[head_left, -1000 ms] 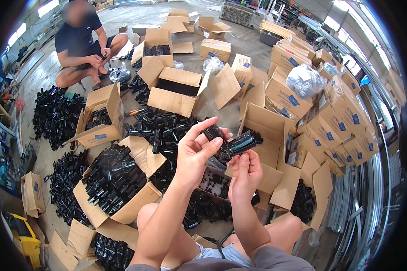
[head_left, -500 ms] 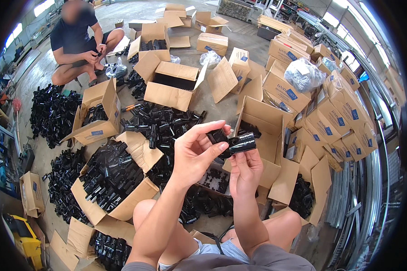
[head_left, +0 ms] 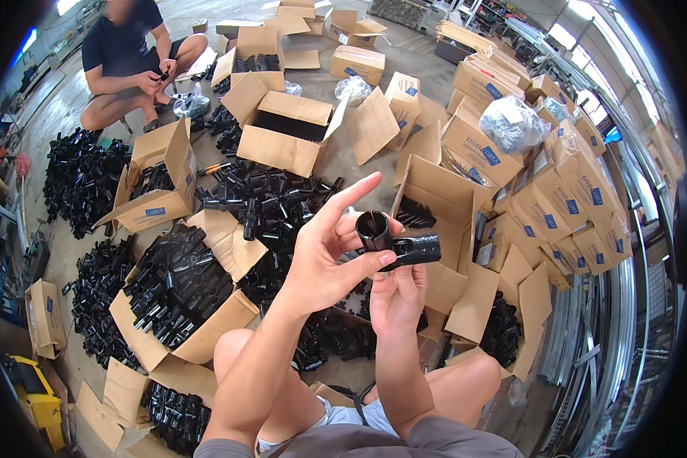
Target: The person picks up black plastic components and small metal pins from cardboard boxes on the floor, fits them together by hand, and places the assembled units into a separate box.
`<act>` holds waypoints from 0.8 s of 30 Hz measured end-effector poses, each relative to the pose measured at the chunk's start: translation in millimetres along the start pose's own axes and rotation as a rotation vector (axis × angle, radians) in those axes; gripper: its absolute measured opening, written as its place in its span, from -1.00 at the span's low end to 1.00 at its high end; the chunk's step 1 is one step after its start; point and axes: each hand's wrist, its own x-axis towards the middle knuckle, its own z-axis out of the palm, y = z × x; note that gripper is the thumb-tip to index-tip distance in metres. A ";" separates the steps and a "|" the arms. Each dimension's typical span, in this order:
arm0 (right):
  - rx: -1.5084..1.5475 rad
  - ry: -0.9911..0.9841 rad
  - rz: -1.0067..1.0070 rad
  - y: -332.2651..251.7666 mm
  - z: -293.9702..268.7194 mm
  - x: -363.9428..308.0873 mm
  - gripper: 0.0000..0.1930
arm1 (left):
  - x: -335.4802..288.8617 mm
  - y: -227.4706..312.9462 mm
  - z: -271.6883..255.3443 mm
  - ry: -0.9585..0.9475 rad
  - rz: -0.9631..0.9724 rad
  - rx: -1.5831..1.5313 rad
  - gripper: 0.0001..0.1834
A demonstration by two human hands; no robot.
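Observation:
A glossy black pipe fitting (head_left: 418, 249) is held up in front of me. Its short tube stands with the round open mouth facing me, and another tube part lies crosswise to the right. My left hand (head_left: 324, 259) grips the upright tube between thumb and fingers, its index finger stretched out above. From below, the closed fingers of my right hand (head_left: 398, 299) pinch the underside of the crosswise part; whether they hold a small piece there is hidden. Beneath my hands lies a loose heap of similar black fittings (head_left: 271, 202).
Open cartons of black parts stand at the left (head_left: 217, 328), right (head_left: 530, 313) and ahead (head_left: 282, 153). Sealed cartons (head_left: 565, 202) are stacked at the right, beside long metal profiles (head_left: 572, 366). A co-worker (head_left: 126, 57) squats at the far left, handling a small dark part.
The fitting has turned so one tube's open mouth now shows. My left index finger has lifted off and straightened. My right hand has moved slightly left and down.

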 end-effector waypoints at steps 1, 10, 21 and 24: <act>-0.026 0.010 0.003 -0.3 0.0 -0.4 -0.69 | -0.1 1.2 -1.3 -0.005 -0.022 -0.002 -0.06; -0.034 -0.027 0.142 -3.5 -11.9 5.6 -0.64 | 0.1 3.5 -6.9 -0.039 -0.075 0.043 -0.09; -0.124 0.124 0.162 -13.0 3.6 -7.5 -0.79 | -0.8 1.4 -11.3 -0.056 -0.025 0.432 -0.25; -0.279 0.163 0.165 -18.7 12.5 -5.6 -0.75 | 2.4 3.4 -3.7 -0.090 0.019 0.641 -0.23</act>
